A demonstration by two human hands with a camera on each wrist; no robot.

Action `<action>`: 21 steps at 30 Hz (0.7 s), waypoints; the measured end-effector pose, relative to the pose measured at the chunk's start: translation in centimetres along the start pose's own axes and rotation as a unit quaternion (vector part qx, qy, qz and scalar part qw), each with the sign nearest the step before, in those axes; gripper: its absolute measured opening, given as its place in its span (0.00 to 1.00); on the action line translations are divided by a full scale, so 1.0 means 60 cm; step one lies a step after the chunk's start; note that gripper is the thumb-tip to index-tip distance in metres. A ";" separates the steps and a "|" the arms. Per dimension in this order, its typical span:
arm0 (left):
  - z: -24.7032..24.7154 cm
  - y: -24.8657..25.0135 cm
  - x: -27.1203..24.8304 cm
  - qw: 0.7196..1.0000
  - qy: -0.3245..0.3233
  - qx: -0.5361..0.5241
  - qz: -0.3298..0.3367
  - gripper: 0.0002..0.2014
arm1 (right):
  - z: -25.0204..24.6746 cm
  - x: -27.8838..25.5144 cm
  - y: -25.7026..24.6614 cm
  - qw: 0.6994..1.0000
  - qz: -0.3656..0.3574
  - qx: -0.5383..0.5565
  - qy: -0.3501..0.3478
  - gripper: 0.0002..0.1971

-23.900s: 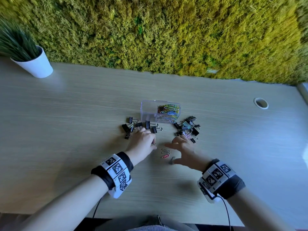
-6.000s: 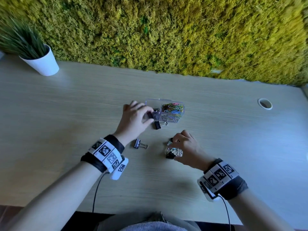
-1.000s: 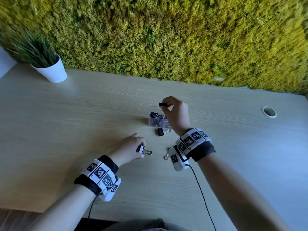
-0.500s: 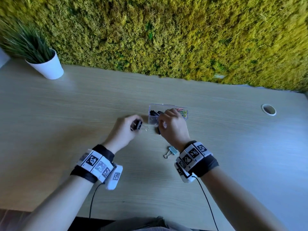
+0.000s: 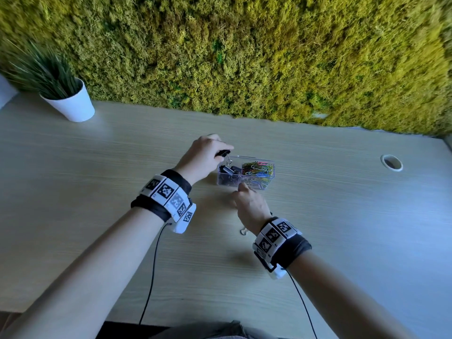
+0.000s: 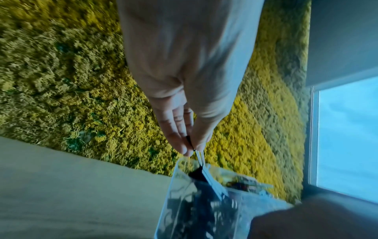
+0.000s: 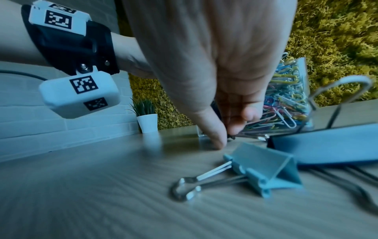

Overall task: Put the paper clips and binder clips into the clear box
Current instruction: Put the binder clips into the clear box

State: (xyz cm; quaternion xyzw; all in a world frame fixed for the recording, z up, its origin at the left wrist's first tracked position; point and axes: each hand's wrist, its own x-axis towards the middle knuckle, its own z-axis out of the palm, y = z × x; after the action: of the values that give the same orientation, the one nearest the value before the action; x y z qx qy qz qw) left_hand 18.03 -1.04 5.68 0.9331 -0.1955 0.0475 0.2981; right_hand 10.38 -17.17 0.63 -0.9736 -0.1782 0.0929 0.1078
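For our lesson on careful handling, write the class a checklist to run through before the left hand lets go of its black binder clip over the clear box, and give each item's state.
1. Left hand pinches the black binder clip: ok.
2. Clip is above the open left compartment of the clear plastic box: ok.
3. That compartment has room above the black clips already inside: cannot tell.
4. Right hand is clear of the drop path, low at the box's near wall: ok.
5. Box is steadied by the right hand: cannot tell.
6. All clips are off the wooden table: not ok, a light blue binder clip lies there.
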 end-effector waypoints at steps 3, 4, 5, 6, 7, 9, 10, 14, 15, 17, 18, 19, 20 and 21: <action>0.016 0.000 -0.001 0.998 -0.030 0.047 0.010 0.20 | 0.005 0.003 0.010 1.000 0.006 0.011 0.020 0.12; 0.019 0.000 -0.003 0.997 -0.034 0.061 0.016 0.19 | 0.005 0.005 0.013 0.999 0.007 0.017 0.033 0.12; 0.020 -0.001 -0.006 0.997 -0.036 0.068 0.020 0.19 | 0.003 0.007 0.015 0.998 0.014 0.029 0.045 0.11; 0.021 -0.002 -0.009 0.997 -0.037 0.068 0.019 0.18 | -0.001 0.009 0.016 0.997 0.025 0.049 0.060 0.10; 0.022 -0.004 -0.011 0.997 -0.037 0.064 0.015 0.18 | -0.006 0.011 0.019 0.993 0.042 0.076 0.076 0.09; 0.027 -0.011 -0.018 0.998 -0.046 0.045 0.000 0.19 | -0.022 0.012 0.024 0.978 0.070 0.151 0.128 0.04; 0.030 -0.015 -0.023 0.998 -0.051 0.026 -0.009 0.21 | -0.030 0.012 0.026 0.965 0.070 0.193 0.163 0.02; 0.035 -0.028 -0.041 0.998 -0.043 -0.025 -0.030 0.27 | -0.070 0.019 0.030 0.902 0.051 0.277 0.326 0.04; 0.035 -0.029 -0.045 0.998 -0.038 -0.028 -0.036 0.28 | -0.078 0.025 0.031 0.894 0.051 0.271 0.354 0.05; 0.036 -0.030 -0.051 0.998 -0.025 -0.031 -0.043 0.28 | -0.085 0.040 0.033 0.885 0.061 0.262 0.380 0.05; 0.036 -0.032 -0.053 0.998 -0.018 -0.032 -0.044 0.27 | -0.086 0.047 0.033 0.884 0.068 0.261 0.382 0.05; 0.036 -0.033 -0.055 0.998 -0.011 -0.035 -0.043 0.27 | -0.086 0.055 0.034 0.884 0.074 0.260 0.380 0.05; 0.037 -0.034 -0.056 0.998 -0.006 -0.038 -0.042 0.26 | -0.085 0.061 0.033 0.887 0.077 0.253 0.377 0.04; 0.037 -0.034 -0.057 0.998 0.000 -0.040 -0.041 0.25 | -0.084 0.066 0.031 0.892 0.076 0.239 0.376 0.04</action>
State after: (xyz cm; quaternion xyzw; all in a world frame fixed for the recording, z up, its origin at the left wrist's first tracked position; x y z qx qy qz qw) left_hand 15.60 0.36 2.08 0.9277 -0.1589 0.0274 0.3367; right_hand 15.70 -18.33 4.42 -0.8915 -0.0219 -0.2321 0.3883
